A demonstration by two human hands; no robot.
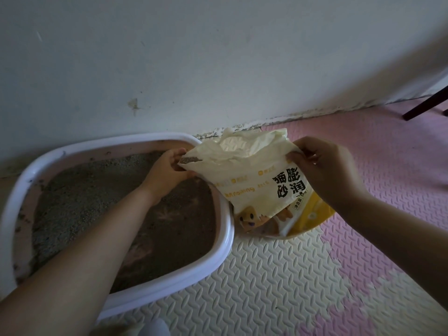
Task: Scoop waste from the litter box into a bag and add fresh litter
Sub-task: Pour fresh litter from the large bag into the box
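Litter bag (257, 180) was held just right of frame centre, tilted, printed face toward the camera, top open and crumpled. Left hand (167, 170) pinched the bag's top corner at its 9 o'clock side, fingers curled round the edge; grey granules showed at that corner. Right hand (324, 170) gripped the top edge at the bag's 2 o'clock side, fingers curled over the plastic.

Litter box (228, 229), white rim with a pinkish inner wall, sat at 8 o'clock in frame against the wall (218, 57). The bag's left corner hung over the box's 1 o'clock corner. Grey litter (97, 202) was piled toward the box's 10 o'clock side; the 4 o'clock half looked thin and darker, with pink bottom showing through.

The bag's lower end sat on a yellow round-rimmed thing (312, 214) at the box's 3 o'clock; couldn't tell what it was.

Foam mat (266, 282), cream and pink tiles, covered the floor from 6 to 3 o'clock. Dark furniture leg (426, 105) at 2 o'clock.
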